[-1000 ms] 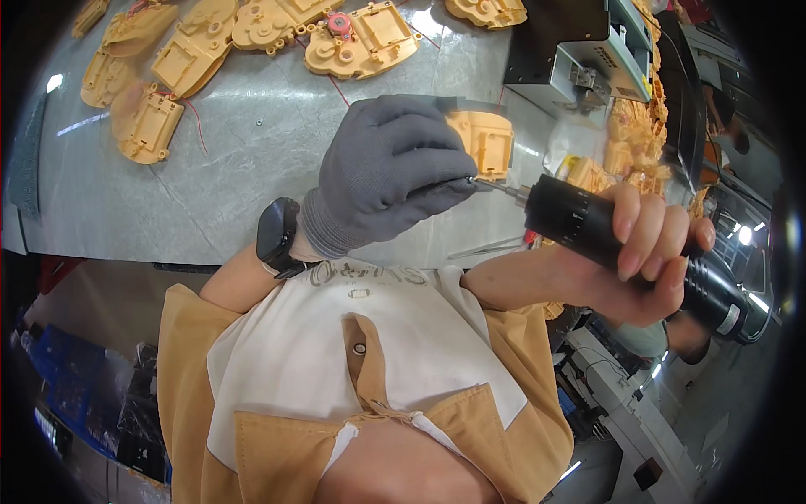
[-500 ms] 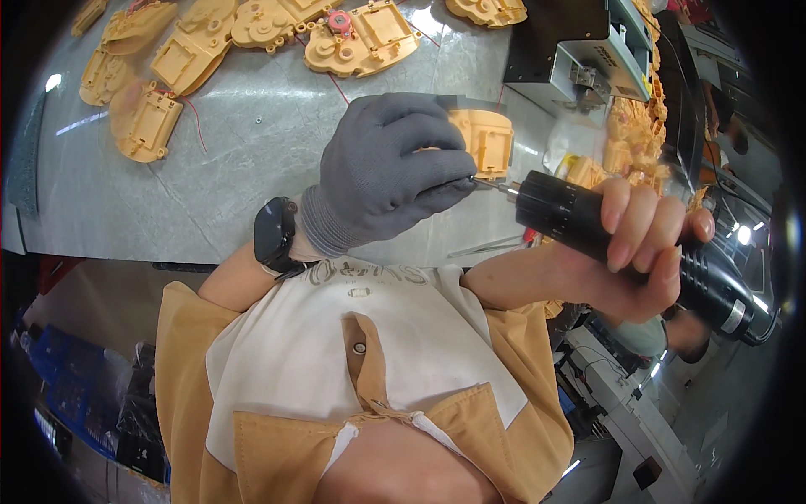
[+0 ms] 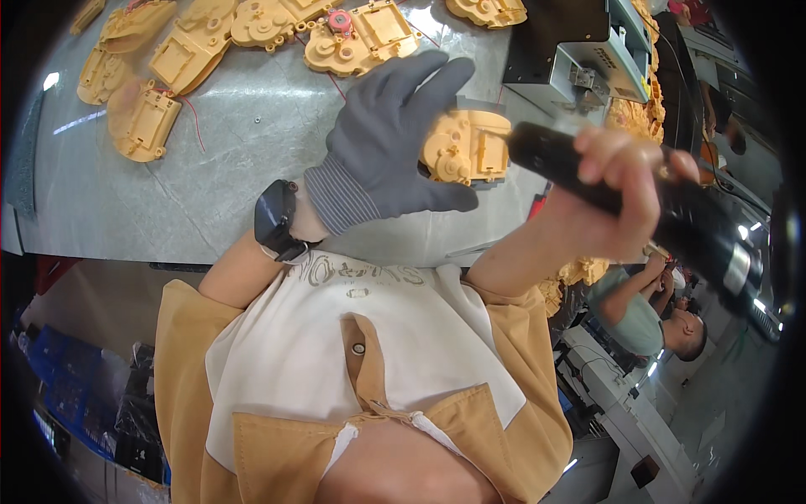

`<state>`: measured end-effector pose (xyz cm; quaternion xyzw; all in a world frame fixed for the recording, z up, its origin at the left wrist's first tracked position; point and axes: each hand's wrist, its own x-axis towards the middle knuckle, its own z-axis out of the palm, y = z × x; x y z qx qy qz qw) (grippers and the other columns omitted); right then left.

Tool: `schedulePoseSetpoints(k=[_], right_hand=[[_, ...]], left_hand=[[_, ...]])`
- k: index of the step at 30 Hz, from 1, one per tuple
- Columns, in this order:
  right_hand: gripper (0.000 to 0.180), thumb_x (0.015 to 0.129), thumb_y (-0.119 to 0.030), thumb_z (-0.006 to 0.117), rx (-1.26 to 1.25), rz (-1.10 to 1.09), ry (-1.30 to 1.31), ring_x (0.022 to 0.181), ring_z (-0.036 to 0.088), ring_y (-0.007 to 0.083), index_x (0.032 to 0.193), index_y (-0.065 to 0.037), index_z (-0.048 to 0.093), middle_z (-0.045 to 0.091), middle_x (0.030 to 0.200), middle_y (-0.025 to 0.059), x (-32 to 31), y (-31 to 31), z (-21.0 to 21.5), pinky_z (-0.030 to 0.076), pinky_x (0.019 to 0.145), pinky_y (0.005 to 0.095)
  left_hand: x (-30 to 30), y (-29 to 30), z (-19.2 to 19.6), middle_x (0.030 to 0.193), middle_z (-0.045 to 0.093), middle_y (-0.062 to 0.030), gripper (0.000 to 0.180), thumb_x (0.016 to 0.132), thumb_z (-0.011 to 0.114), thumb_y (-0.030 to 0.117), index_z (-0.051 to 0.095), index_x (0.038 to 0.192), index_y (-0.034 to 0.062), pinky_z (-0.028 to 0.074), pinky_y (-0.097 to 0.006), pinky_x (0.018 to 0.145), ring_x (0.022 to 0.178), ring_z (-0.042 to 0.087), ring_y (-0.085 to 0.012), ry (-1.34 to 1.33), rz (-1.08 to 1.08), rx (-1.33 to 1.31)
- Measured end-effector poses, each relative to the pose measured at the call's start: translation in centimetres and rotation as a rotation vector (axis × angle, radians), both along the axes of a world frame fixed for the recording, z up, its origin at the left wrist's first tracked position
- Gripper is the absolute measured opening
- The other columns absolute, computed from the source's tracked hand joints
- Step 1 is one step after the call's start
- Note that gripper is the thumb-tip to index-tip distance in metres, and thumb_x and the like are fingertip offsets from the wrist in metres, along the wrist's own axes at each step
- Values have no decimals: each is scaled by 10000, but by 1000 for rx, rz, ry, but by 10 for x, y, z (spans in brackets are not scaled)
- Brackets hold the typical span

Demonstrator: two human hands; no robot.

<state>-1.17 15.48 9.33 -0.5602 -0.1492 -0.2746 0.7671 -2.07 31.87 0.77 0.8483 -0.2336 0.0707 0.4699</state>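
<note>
My left hand, in a grey knit glove, has its fingers spread and its thumb stretched out beside a yellow plastic housing. The housing has round bosses and a rectangular frame, and sits on a dark base of which only edges show. My right hand, bare, is wrapped round a black electric screwdriver. The screwdriver's front end points at the housing's right side; its bit cannot be made out. Motion blurs the right hand and the tool.
Several yellow housings lie along the far left of the grey table, some with red wires. A black and grey machine stands at the far right, beside heaped yellow parts. Another person is at the right.
My left hand has opened and drawn off the housing, uncovering its round bosses. My right hand has lifted the screwdriver up and away from my left fingers.
</note>
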Motion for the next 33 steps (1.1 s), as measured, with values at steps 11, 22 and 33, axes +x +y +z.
schedulePoseSetpoints(k=[11, 22, 33], right_hand=[[437, 733, 1, 520, -250, -67, 80, 421, 474, 169, 1110, 12, 298, 496, 555, 87, 13, 18, -14, 471, 500, 343], [384, 715, 43, 481, -386, 15, 124, 424, 437, 184, 1082, -54, 421, 467, 575, 85, 17, 29, -16, 430, 496, 365], [417, 701, 57, 522, -374, 25, 62, 436, 458, 176, 1081, -43, 382, 497, 589, 95, 16, 22, -22, 455, 504, 356]], left_hand=[[-7, -5, -22, 1087, 561, -89, 873, 543, 798, 365, 394, 1254, 59, 374, -442, 946, 988, 543, -287, 57, -37, 3], [-4, -3, -23, 1107, 558, -101, 811, 580, 784, 319, 405, 1246, 52, 365, -455, 969, 1005, 543, -284, 147, -72, -72], [-3, -6, -27, 1090, 570, -128, 761, 656, 730, 364, 396, 1246, 19, 376, -451, 956, 989, 545, -294, 103, -78, -55]])
